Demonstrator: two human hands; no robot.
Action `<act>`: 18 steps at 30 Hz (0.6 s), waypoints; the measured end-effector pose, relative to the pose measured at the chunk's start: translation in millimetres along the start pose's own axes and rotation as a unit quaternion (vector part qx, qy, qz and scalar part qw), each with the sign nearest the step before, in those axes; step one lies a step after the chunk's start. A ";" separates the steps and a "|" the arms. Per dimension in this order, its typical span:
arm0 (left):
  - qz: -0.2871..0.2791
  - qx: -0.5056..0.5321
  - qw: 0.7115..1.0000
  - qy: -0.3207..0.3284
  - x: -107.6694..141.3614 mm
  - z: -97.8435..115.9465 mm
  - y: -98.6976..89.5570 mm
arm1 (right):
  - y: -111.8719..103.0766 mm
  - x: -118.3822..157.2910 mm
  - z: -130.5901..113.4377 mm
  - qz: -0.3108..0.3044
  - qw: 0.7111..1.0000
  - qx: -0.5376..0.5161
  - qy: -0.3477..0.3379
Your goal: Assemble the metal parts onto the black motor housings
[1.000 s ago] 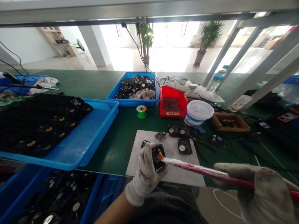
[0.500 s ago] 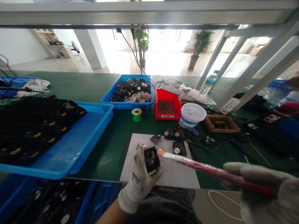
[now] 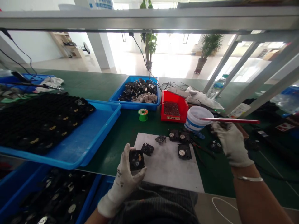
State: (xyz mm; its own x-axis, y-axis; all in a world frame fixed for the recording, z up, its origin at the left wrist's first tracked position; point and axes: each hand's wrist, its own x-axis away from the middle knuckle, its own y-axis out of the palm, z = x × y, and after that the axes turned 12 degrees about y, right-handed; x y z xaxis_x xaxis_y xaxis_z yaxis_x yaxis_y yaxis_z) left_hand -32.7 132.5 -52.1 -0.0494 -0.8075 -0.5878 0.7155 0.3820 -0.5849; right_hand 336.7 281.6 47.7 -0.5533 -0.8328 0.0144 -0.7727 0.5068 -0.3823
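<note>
My left hand [image 3: 127,169], in a white glove, is closed around a square black plastic mechanism [image 3: 136,159] with a small brass-coloured piece on its face. It is held above the near left part of the white sheet [image 3: 171,174]. My gloved right hand [image 3: 231,144] grips a brush [image 3: 233,120] with a long red handle. The brush lies nearly level, its front end over the white plastic tub [image 3: 190,124]; whether the tip touches the tub I cannot tell. Beside the left hand another black mechanism [image 3: 147,149] sits on the sheet.
More black mechanisms [image 3: 184,151] lie on and behind the sheet. A red bin [image 3: 174,118] of small brown parts, a green solder spool [image 3: 143,115] and a blue tray [image 3: 135,105] of parts stand behind. A large blue tray [image 3: 98,124] holds black pieces at left.
The brush has moved away from the mechanism, back and right to above the tub, with my right hand. My left hand shows further left, uncovering a mechanism on the sheet. The view has shifted.
</note>
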 end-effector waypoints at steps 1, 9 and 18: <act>-0.015 -0.001 1.000 -0.002 0.4 -3.6 -1.5 | -4.0 4.7 11.1 -0.008 1.000 0.002 0.015; -0.152 -0.024 0.984 0.090 -10.1 -33.4 -10.2 | -37.5 58.1 47.9 -0.049 0.996 -0.002 0.068; -0.177 -0.023 0.978 0.103 -94.0 -40.0 -57.8 | -46.5 73.8 45.9 -0.141 0.989 0.040 -0.034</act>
State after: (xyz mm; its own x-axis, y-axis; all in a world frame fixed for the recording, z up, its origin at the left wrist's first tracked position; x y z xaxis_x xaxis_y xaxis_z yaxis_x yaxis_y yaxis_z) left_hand -97.3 204.4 14.6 -0.4320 -0.7868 -0.4408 0.5962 0.1176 -0.7942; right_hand 346.1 186.3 24.2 -0.2954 -0.9529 0.0686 -0.8647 0.2361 -0.4434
